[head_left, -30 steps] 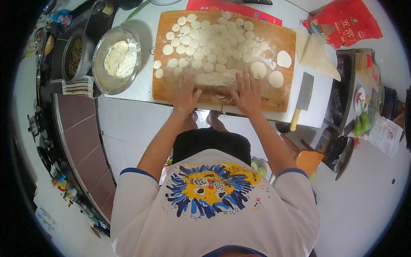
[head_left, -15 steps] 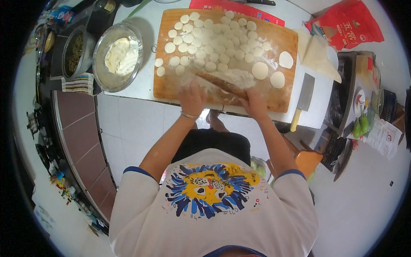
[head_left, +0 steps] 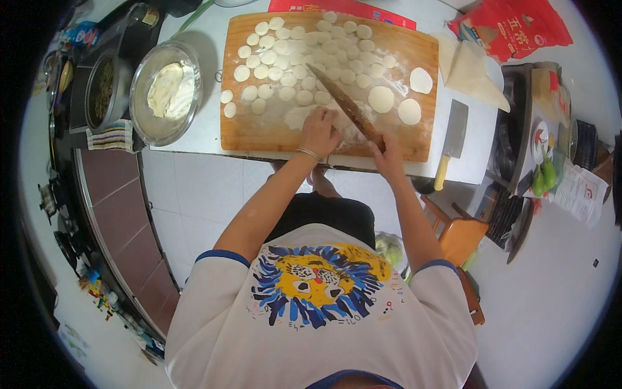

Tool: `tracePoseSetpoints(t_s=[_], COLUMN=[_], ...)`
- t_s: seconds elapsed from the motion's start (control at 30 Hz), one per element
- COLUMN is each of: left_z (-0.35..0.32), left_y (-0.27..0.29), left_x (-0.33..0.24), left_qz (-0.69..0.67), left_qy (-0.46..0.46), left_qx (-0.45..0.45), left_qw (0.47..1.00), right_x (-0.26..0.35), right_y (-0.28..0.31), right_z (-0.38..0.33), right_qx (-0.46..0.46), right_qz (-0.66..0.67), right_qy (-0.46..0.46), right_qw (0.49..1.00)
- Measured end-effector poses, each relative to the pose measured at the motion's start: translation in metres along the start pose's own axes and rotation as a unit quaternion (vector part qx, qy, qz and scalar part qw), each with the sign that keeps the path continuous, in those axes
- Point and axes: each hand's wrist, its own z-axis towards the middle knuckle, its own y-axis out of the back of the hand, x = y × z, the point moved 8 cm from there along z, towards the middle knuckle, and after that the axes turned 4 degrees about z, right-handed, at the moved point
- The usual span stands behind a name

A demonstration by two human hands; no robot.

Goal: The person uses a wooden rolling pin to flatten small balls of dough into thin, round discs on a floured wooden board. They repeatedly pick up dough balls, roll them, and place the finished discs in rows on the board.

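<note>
My right hand [head_left: 388,155] is closed around the near end of a brown, tapered rolling pin [head_left: 345,102]. The pin slants away to the left over a floured wooden board [head_left: 259,133], and its far tip lies over the small dough rounds. Left of the pin, my left hand [head_left: 319,134] is low over the board's near part with fingers curled together; whatever is under them is hidden. Many small pale dough rounds [head_left: 304,97] cover the board's far and left parts. Flat rolled wrappers [head_left: 409,111] lie at its right side.
A bowl [head_left: 192,97] with a lump of dough [head_left: 166,91] and flour stands left of the board. Beyond it is a pot [head_left: 103,91] of dark filling. To the right lies a cleaver [head_left: 456,126] with a yellow handle; a red bag [head_left: 512,29] is farther back.
My left hand has come off the rolling pin and moved right along the board. The pin has swung steeper, its far tip now pointing away from me, with my right hand still on it.
</note>
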Motion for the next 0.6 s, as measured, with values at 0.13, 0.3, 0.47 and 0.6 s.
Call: tracePoseSetpoints(t_s=[0.13, 0.3, 0.47, 0.6], left_z=[-0.002, -0.022, -0.05, -0.076], left_y=[-0.01, -0.015, 0.03, 0.065], left_x=[-0.016, -0.018, -0.002, 0.016], left_qz=[0.121, 0.152, 0.118, 0.137], left_qy=[-0.094, -0.241, -0.244, -0.109], left_qx=[-0.018, 0.0, -0.014, -0.098], left_qw=[0.988, 0.959, 0.962, 0.98], right_x=[-0.003, -0.01, -0.003, 0.007], right_y=[0.012, 0.016, 0.019, 0.003], right_z=[-0.002, -0.006, 0.001, 0.011], right_qx=[-0.042, -0.042, 0.013, 0.049], right_qz=[-0.013, -0.051, -0.208, -0.293], right_qy=[0.023, 0.049, 0.083, 0.195], right_qw=[0.999, 0.997, 0.974, 0.935])
